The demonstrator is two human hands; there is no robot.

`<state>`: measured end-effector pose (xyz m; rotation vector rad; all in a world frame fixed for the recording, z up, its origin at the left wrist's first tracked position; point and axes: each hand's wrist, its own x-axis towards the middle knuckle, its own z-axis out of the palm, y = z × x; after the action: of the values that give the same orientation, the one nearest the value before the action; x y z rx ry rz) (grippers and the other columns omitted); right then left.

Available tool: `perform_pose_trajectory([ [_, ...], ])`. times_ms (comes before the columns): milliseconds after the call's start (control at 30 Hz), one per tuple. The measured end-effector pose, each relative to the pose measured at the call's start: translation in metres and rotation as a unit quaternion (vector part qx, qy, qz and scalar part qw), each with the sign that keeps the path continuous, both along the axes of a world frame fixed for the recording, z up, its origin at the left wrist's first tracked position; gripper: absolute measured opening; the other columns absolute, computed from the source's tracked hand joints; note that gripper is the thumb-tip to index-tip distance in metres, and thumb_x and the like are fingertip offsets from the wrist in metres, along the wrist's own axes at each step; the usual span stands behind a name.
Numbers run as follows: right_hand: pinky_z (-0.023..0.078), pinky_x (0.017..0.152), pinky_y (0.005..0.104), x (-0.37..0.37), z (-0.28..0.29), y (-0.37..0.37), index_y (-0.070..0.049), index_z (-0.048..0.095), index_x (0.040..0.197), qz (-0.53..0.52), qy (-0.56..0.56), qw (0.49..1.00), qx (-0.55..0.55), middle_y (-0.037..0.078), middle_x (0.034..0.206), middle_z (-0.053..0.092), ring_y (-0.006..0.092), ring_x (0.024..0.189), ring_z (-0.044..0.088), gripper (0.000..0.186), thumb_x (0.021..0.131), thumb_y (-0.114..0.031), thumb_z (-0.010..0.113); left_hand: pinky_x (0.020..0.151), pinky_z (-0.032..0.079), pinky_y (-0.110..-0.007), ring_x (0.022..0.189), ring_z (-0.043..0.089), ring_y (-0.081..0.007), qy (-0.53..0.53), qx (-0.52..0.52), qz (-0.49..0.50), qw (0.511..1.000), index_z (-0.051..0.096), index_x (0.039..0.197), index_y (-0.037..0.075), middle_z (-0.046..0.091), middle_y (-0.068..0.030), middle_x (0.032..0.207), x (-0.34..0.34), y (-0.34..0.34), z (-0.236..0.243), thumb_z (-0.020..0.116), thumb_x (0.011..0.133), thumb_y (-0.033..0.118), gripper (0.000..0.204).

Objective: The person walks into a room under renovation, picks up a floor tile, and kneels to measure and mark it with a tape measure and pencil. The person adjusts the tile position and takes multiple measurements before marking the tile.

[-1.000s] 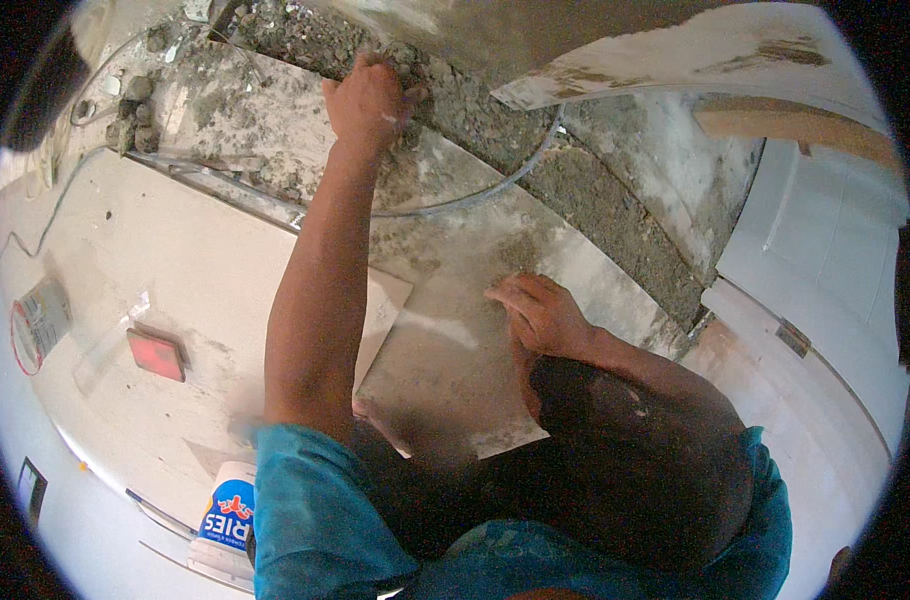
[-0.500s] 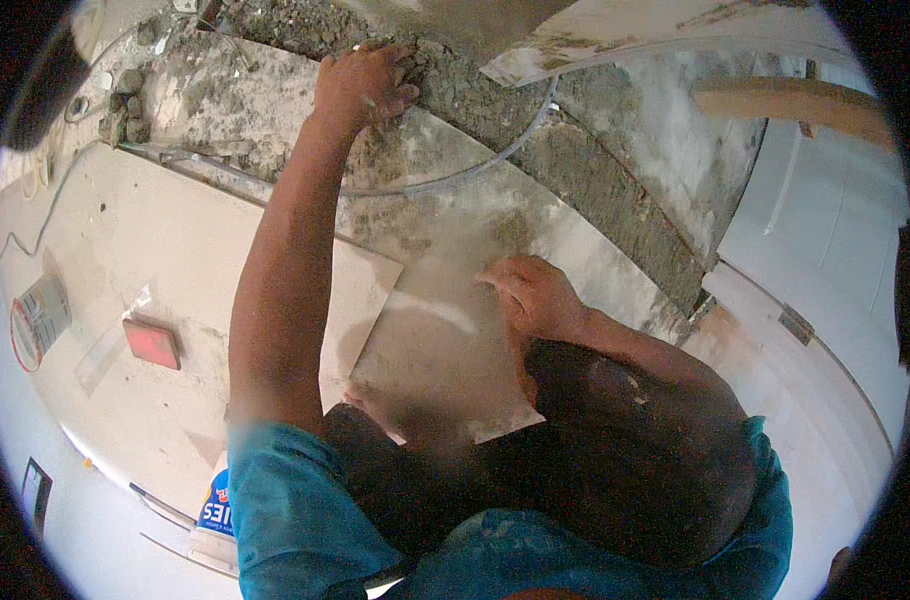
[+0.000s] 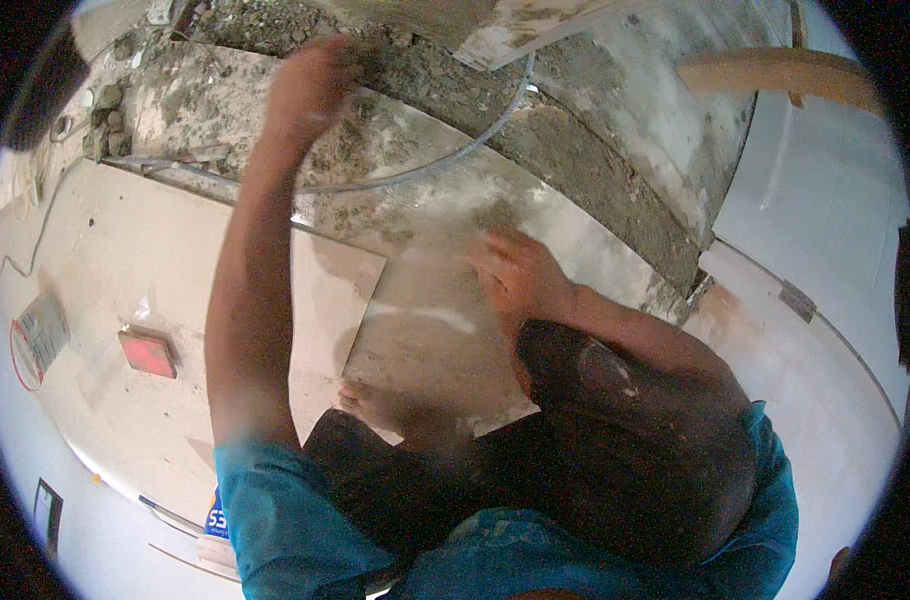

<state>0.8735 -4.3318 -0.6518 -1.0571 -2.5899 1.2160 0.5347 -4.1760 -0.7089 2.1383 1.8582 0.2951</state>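
My left hand (image 3: 315, 80) reaches the upper edge of a long dirty slab (image 3: 600, 240), at the rubble-filled channel (image 3: 435, 75). Its fingers are blurred, so what they touch or hold is hidden. My right hand (image 3: 515, 270) hovers by my knee over a dusty floor area (image 3: 410, 350), its fingers smeared by motion. A grey hose (image 3: 420, 175) curves across the slab between my hands. A pale tile (image 3: 155, 250) with a red square block (image 3: 147, 350) on it lies to my left.
A clear container (image 3: 40, 335) lies at the far left, near a thin cable (image 3: 20, 265). Several stones (image 3: 105, 135) sit at upper left. A bucket (image 3: 215, 545) is partly behind my left sleeve. A wooden piece (image 3: 780, 75), white panels (image 3: 795, 190) and a board (image 3: 515, 35) border the upper right.
My left hand and forearm have moved left and upward along the channel. My right hand has risen slightly and shifted a little left. The view has also shifted.
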Motion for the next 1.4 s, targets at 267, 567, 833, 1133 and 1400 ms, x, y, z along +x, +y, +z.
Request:
perform_pose_trajectory([
  [267,0.052,0.085,0.0425,-0.021,0.010,0.042,-0.008,0.063,0.113,-0.034,0.065,0.996,0.044,0.015,0.106,0.062,0.0348,0.099,0.062,0.032,0.083,-0.001,0.059,0.086,0.052,-0.048,0.102,0.063,-0.0388,0.088,0.069,0.302,0.947,0.060,0.122,0.009,0.065,-0.0215,0.109,-0.153,0.010,0.038,0.065,0.086,0.042,0.049],
  [567,0.048,0.093,0.0412,-0.049,-0.002,0.098,-0.003,0.061,0.113,0.022,0.048,0.984,0.172,0.014,0.112,0.059,0.0329,0.106,0.058,0.032,0.081,-0.002,0.057,0.102,0.043,-0.047,0.125,0.048,-0.0388,0.087,-0.001,0.173,0.981,0.050,0.134,0.012,0.047,-0.0185,0.140,-0.026,-0.065,0.034,0.067,0.085,0.044,0.061],
  [833,0.045,0.098,0.0407,-0.083,-0.026,0.104,-0.002,0.057,0.123,0.112,-0.052,0.952,0.281,0.011,0.127,0.054,0.0298,0.115,0.053,0.045,0.079,-0.009,0.058,0.116,0.029,-0.045,0.141,0.030,-0.0350,-0.015,0.021,-0.084,0.996,0.045,0.138,0.004,0.034,-0.0161,0.151,0.055,-0.120,0.018,0.060,0.089,0.018,0.054],
  [1133,0.049,0.088,0.0404,-0.004,-0.003,0.046,-0.006,0.061,0.117,0.108,-0.157,0.969,0.156,0.009,0.119,0.056,0.0286,0.110,0.056,0.041,0.076,-0.009,0.062,0.117,0.022,-0.052,0.145,0.023,-0.0336,-0.012,0.028,-0.014,0.999,0.039,0.143,0.003,0.028,-0.0174,0.154,0.083,-0.146,0.010,0.052,0.096,0.033,0.057],
  [1400,0.045,0.101,0.0421,-0.028,-0.013,0.098,-0.005,0.058,0.122,0.006,-0.008,0.972,0.236,0.014,0.127,0.052,0.0339,0.119,0.051,0.046,0.076,-0.001,0.057,0.103,0.036,-0.054,0.125,0.045,-0.0368,0.041,0.179,0.188,0.965,0.050,0.135,0.008,0.054,-0.0123,0.132,0.027,-0.035,-0.011,0.055,0.093,0.038,0.052],
])
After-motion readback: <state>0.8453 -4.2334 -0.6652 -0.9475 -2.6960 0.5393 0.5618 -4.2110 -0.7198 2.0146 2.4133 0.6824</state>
